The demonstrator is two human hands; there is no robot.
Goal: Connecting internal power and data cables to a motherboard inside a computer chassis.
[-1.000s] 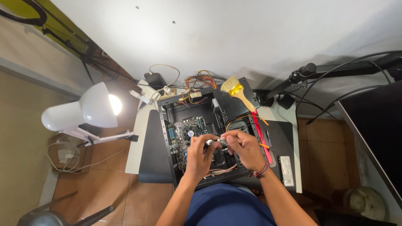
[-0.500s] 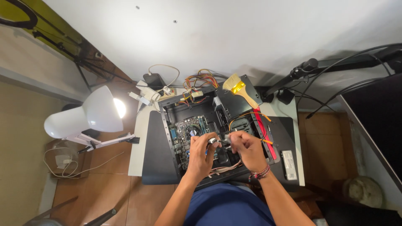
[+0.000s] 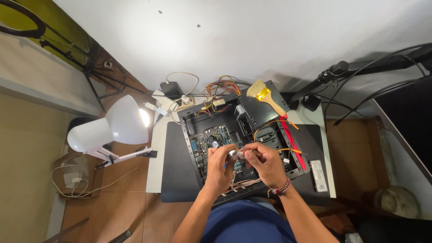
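An open black computer case (image 3: 193, 148) lies flat on a black mat, its green motherboard (image 3: 211, 137) and fan showing inside. My left hand (image 3: 219, 168) and my right hand (image 3: 265, 164) meet above the middle of the case. Both pinch one small silver-grey part (image 3: 236, 155) between their fingertips. What the part is stays too small to tell. Pale ribbon wires (image 3: 243, 184) run under my wrists at the near edge of the case. Orange and red cables (image 3: 281, 126) cross the drive bays to the right of my hands.
A wooden-handled paintbrush (image 3: 265, 96) lies on the case's far right corner. A lit white desk lamp (image 3: 112, 126) stands at the left. Power adapters and a bundle of coloured wires (image 3: 216, 87) sit behind the case. A microphone arm (image 3: 333, 72) and cables hang at the right.
My hands stay together over the case, still on the small part. The view has shifted slightly; the case sits a little lower and more central in the picture.
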